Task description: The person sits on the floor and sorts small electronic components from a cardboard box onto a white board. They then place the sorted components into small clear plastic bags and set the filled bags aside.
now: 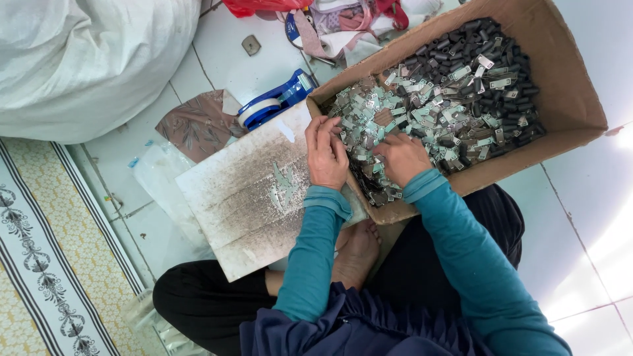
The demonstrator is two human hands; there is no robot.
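Inside your cardboard box [567, 99], metal tags [422, 112] and black tubes [475, 39] lie heaped; your right hand [401, 157] presses palm-down, fingers buried, grasp unclear, while your left hand [326, 153] pinches something unseen at the rim.

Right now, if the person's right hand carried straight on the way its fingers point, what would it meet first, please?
The right hand would likely meet the pale metal pieces heaped in the cardboard box; it already rests among them.

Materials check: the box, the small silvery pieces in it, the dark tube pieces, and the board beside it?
Box: brown corrugated cardboard, matte, with folded flaps. Silvery pieces: probably stamped metal, flat tabs with a pale sheen. Dark tube pieces: black, dull, maybe rubber or plastic; the look leaves it open. Board: white, flat, stiff, with dark speckled grime; plastic or coated wood, unclear.
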